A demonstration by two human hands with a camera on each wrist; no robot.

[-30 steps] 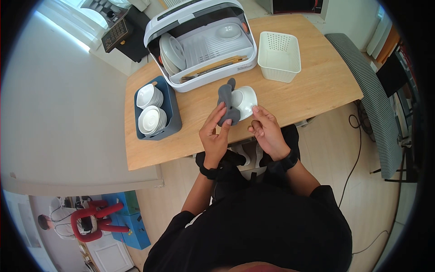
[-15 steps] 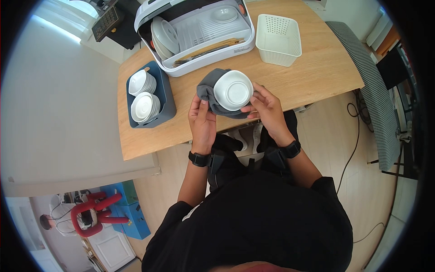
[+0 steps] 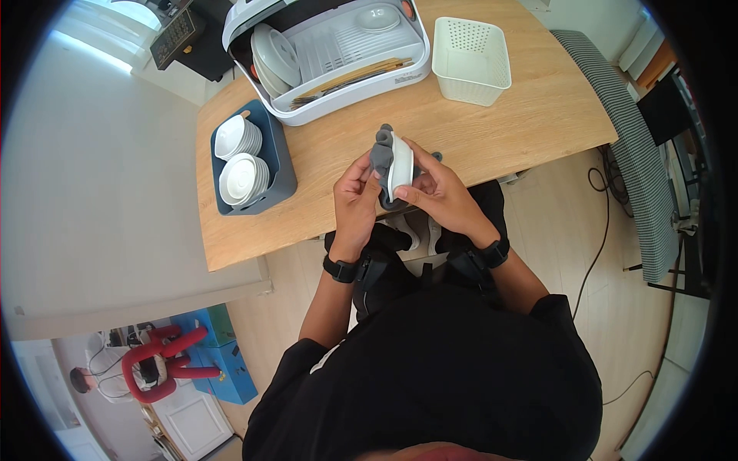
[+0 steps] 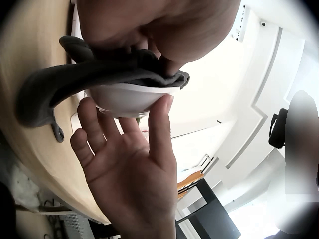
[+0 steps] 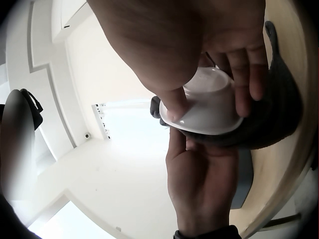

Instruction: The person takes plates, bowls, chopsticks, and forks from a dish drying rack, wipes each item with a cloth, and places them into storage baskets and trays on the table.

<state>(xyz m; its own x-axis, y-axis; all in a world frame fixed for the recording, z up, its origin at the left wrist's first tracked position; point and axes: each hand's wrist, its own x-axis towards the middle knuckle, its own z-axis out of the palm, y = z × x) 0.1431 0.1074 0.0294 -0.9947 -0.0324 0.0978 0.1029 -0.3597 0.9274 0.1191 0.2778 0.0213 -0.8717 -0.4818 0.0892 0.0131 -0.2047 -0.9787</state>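
Note:
Both hands hold a small white bowl [image 3: 400, 163] on its edge just above the wooden table [image 3: 523, 131] near its front edge. My left hand [image 3: 369, 175] presses a grey cloth [image 3: 381, 156] into the bowl's left side, fingers curled round the cloth. My right hand [image 3: 417, 175] grips the bowl from the right, thumb on the rim and fingers over the base. In the left wrist view the cloth [image 4: 94, 74] covers the bowl [image 4: 127, 98], with the right hand's fingers [image 4: 159, 124] on its rim. The right wrist view shows the bowl's [image 5: 209, 109] underside with the cloth [image 5: 281, 114] behind it.
A white dish rack [image 3: 338, 54] with its lid raised stands at the table's back, holding plates and chopsticks. A white perforated basket [image 3: 470, 60] sits to its right. At the left, a blue-grey tray [image 3: 283, 165] holds stacked white dishes. A checked chair [image 3: 634, 146] stands to the right.
The bowl has turned from base-up to standing on its edge. The cloth, spread under it before, is now bunched against its left side, and both hands have closed in.

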